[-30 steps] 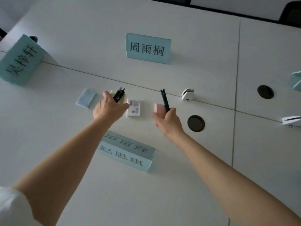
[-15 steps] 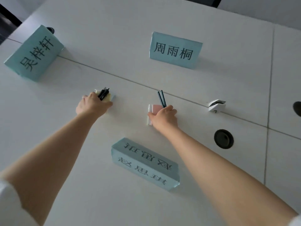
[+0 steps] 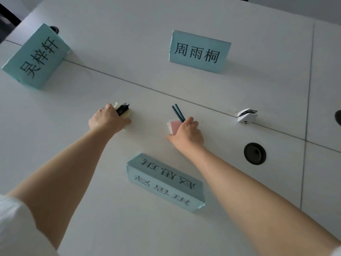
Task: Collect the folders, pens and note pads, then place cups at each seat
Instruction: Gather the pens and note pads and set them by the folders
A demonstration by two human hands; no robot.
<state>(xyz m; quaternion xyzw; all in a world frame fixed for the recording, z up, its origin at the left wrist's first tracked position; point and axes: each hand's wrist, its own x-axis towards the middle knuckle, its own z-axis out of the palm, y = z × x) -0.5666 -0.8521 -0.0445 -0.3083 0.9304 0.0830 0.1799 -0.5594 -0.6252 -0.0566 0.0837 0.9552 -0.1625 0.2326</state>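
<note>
My left hand (image 3: 108, 121) grips a bundle of black pens (image 3: 122, 108) together with pale yellow note pads (image 3: 127, 114) against the white table (image 3: 147, 43). My right hand (image 3: 186, 133) holds two dark teal pens (image 3: 178, 112) that stick up and away from me, and it also holds a pink note pad (image 3: 174, 126) stacked on a white one. Both hands sit low on the tabletop, just beyond the nearest name card. No cups or folders are in view.
Three light-blue name cards stand on the table: one near me (image 3: 165, 182), one across (image 3: 199, 51), one at the far left (image 3: 35, 56). A white clip (image 3: 246, 115) lies on the seam at right, and a black cable grommet (image 3: 255, 153) sits below it.
The view has shifted left. The blue note pad and the white labelled pad that lay on the table a second ago are gone from it; my left hand moved left over the blue pad.
</note>
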